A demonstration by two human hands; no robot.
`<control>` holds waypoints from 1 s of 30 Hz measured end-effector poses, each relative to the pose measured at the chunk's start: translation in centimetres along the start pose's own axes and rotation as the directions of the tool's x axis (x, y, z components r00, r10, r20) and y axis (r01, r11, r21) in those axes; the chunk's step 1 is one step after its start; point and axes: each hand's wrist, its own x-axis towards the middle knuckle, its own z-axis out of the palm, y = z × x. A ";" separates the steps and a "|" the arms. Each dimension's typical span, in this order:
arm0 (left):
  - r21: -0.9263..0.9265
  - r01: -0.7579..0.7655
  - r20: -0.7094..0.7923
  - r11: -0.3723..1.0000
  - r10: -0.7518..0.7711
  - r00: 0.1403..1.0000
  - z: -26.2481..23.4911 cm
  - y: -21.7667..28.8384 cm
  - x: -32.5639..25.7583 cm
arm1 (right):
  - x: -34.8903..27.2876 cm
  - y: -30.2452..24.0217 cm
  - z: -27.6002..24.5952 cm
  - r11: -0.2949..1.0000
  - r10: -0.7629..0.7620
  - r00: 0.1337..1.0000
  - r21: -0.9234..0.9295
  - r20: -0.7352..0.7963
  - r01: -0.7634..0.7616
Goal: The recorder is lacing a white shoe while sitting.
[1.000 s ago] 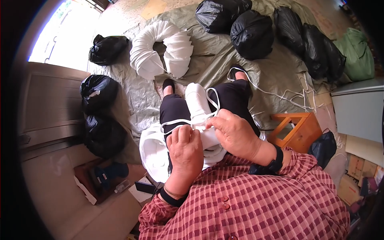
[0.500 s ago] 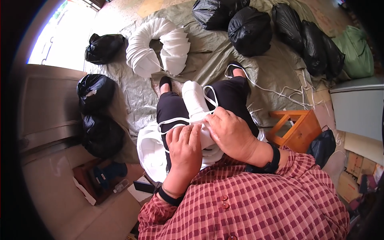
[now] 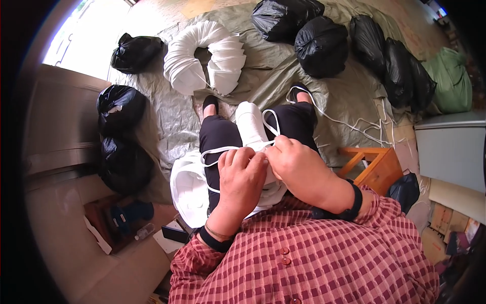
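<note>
White cord (image 3: 223,150) pinched under both hands (image 3: 242,172), knot hidden.

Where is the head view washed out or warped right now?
Head view: daylight blows out the floor at upper left; fisheye bends the grey cabinet edge and blackens the corners; both the left hand and right hand on the white strap look sharp, evenly lit.

I see black bags (image 3: 322,46) at 12 to 2 o'clock on a grey-green tarp (image 3: 263,76), more black bags (image 3: 120,104) at 9 to 10. White ring bundle (image 3: 205,55) at 11. Green sack (image 3: 449,83) at 2, wooden stool (image 3: 377,164) at 3.
</note>
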 end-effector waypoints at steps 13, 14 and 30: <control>-0.731 -0.154 -0.512 0.664 -0.385 0.768 -12.7 -12.7 28.9 | 0.5 -0.6 0.2 0.979 0.054 0.984 0.203 -0.167 -0.020; -0.731 -0.208 -0.553 0.650 -0.385 0.739 -14.3 -12.0 31.0 | 0.5 -0.3 0.5 0.980 0.048 0.978 0.197 -0.203 -0.007; -0.695 -0.113 -0.469 0.710 -0.328 0.820 -18.0 -28.0 24.2 | 0.4 0.2 1.7 0.849 0.293 0.947 0.490 -0.130 -0.196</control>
